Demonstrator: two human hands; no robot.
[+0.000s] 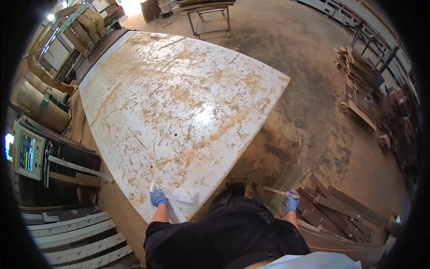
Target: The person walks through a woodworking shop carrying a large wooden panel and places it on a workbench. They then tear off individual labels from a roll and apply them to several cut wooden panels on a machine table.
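My left hand (157, 197), in a blue glove, is at the near corner of a large white board (192, 89) strewn with brown dust and chips. Its fingers are closed on a crumpled white piece, like plastic film or cloth (182, 195), which lies over the board's surface. Off the board to the right, my right hand (292, 201), also blue-gloved, is closed around a thin pale strip (274, 191) that points left. The kind of strip is too small to make out. Dark brown board offcuts (333, 208) lie just beyond that hand.
At left stands a machine with a lit control screen (29, 152) and thick hoses (42, 103). White-edged strips (80, 235) are stacked at lower left. A wheeled cart (208, 22) stands at the back. Piled boards on a dolly (358, 98) line the right side. Sawdust covers the floor.
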